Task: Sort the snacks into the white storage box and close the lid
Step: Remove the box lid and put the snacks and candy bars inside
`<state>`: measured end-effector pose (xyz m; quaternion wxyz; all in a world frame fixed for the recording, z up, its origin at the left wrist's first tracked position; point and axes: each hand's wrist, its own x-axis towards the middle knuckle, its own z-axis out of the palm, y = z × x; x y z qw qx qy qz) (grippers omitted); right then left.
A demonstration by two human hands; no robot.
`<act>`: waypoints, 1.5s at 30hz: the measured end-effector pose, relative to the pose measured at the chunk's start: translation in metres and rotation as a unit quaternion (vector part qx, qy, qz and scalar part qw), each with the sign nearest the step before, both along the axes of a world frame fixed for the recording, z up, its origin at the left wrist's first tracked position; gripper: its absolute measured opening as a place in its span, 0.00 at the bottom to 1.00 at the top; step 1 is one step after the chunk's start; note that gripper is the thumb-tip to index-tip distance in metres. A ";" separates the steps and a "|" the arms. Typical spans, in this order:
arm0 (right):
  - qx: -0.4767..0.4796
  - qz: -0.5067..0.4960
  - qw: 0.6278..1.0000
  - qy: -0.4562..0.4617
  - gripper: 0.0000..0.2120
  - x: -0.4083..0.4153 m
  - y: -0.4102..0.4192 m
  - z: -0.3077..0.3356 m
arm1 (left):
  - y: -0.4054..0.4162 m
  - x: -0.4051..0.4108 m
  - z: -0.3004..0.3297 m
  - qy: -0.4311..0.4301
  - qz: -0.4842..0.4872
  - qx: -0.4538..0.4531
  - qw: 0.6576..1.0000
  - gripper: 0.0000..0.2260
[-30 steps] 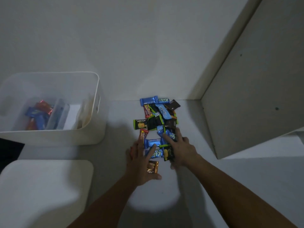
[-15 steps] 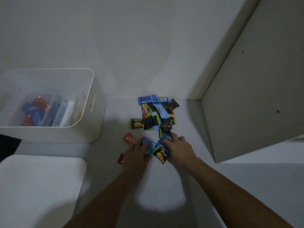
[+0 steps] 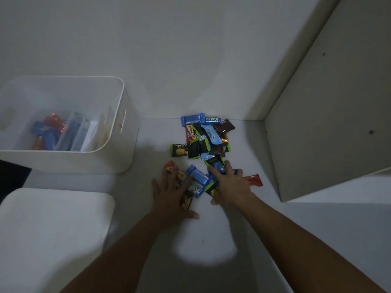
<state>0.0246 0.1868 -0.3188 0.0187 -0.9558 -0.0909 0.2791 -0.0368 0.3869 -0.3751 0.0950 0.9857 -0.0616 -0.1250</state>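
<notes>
A pile of small wrapped snacks [image 3: 204, 138], blue, green, black and red, lies on the white surface near the back wall. My left hand [image 3: 171, 193] lies flat with spread fingers on the near wrappers, covering a brown one [image 3: 186, 202] and touching a blue one [image 3: 195, 182]. My right hand [image 3: 229, 182] presses flat on blue and green wrappers beside it; an orange-red wrapper [image 3: 252, 179] shows past its fingers. The white storage box [image 3: 124, 144] stands open at the left with several snacks [image 3: 49, 132] inside. Its white lid [image 3: 53, 229] lies in front of it.
A grey cabinet panel [image 3: 330, 123] rises at the right and closes off that side. The back wall stands just behind the pile. A bright light patch [image 3: 206, 249] falls on the surface between my forearms.
Both hands have shifted over the near end of the pile and spread the wrappers. A red wrapper slid left, an orange-red one appeared at the right, and my left hand flattened again.
</notes>
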 end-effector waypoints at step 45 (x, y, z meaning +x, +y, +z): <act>0.095 -0.193 0.974 -0.069 0.28 -0.033 -0.024 0.003 | -0.023 0.018 0.010 -0.055 -0.082 -0.133 0.986 0.36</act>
